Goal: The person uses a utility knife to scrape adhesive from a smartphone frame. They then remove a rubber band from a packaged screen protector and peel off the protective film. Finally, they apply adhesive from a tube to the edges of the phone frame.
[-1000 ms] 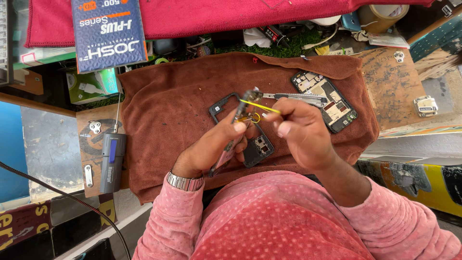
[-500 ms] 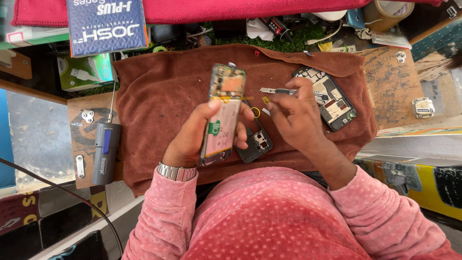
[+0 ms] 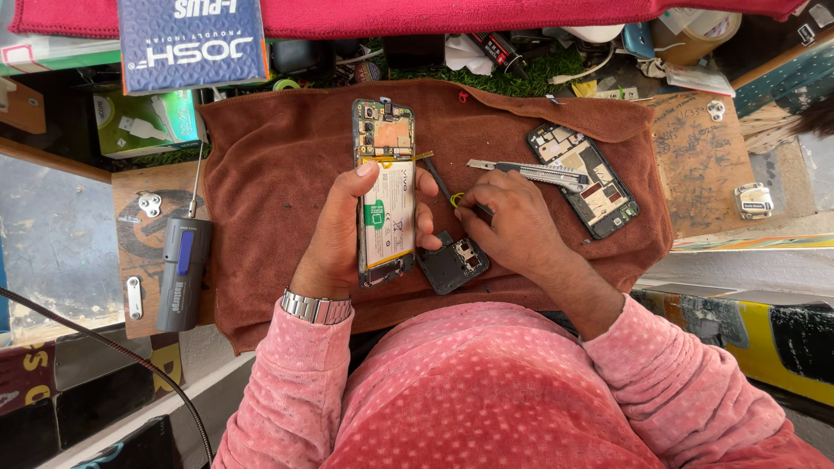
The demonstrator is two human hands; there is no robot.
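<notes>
Opened smartphone with its back cover off, white battery and green circuit board exposed [image 3: 385,195], stands upright in the left hand [image 3: 343,227], whose thumb and fingers are clamped around its long edges. It is held just above the rust-brown towel [image 3: 269,191] that covers the tabletop, near the towel's centre. At about 3 o'clock from the phone, the right hand [image 3: 512,227] is pinched together on a thin dark tool with a yellow band [image 3: 445,187], its tip pointing toward the phone's upper edge at roughly 10 o'clock.

As far as the view shows, disassembly is well along: the rear shell is removed, and a small black detached part with a camera opening [image 3: 452,263] lies on the towel at 5 o'clock from the phone. The battery is in place and the board is mounted.

A second opened phone [image 3: 584,180] lies at 2 o'clock, with a silver utility knife [image 3: 526,171] touching its near edge. A grey cylindrical tool [image 3: 183,274] rests off the towel at 8 o'clock.
</notes>
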